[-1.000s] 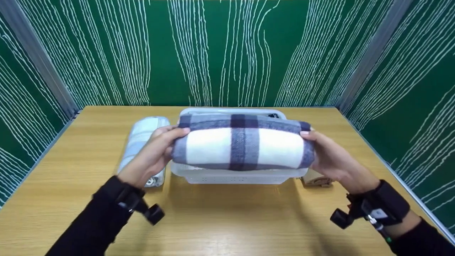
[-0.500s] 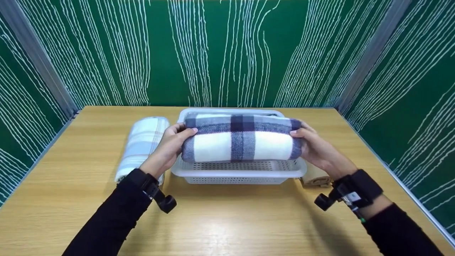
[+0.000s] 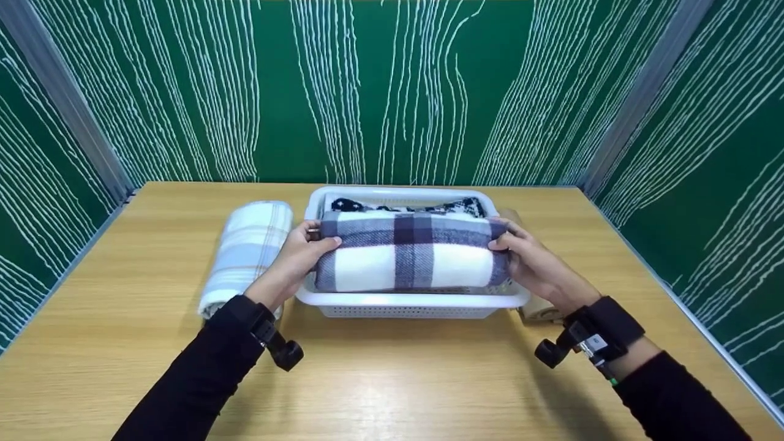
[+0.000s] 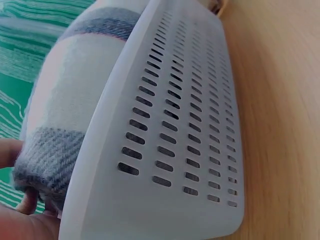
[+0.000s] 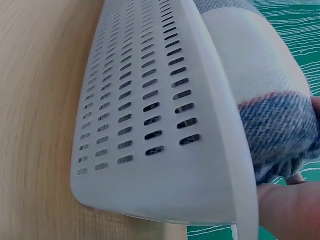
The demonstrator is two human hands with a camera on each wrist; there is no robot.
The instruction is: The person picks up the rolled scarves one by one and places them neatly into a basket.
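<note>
Gripping a plaid roll (image 3: 413,260) by both ends, left hand (image 3: 298,257) and right hand (image 3: 540,263) hold it at the mouth of a white basket (image 3: 410,300), a pale roll (image 3: 245,248) left of their grip.

Centre frame, woven cloth on the plaid roll (image 3: 414,266), rough and fuzzy; just below, smooth, glossy plastic on the basket (image 3: 416,300)! Over at left, matt cloth on the pale roll (image 3: 248,251). And along the bottom, the bench (image 3: 392,386): wood grain, softly shining!
</note>
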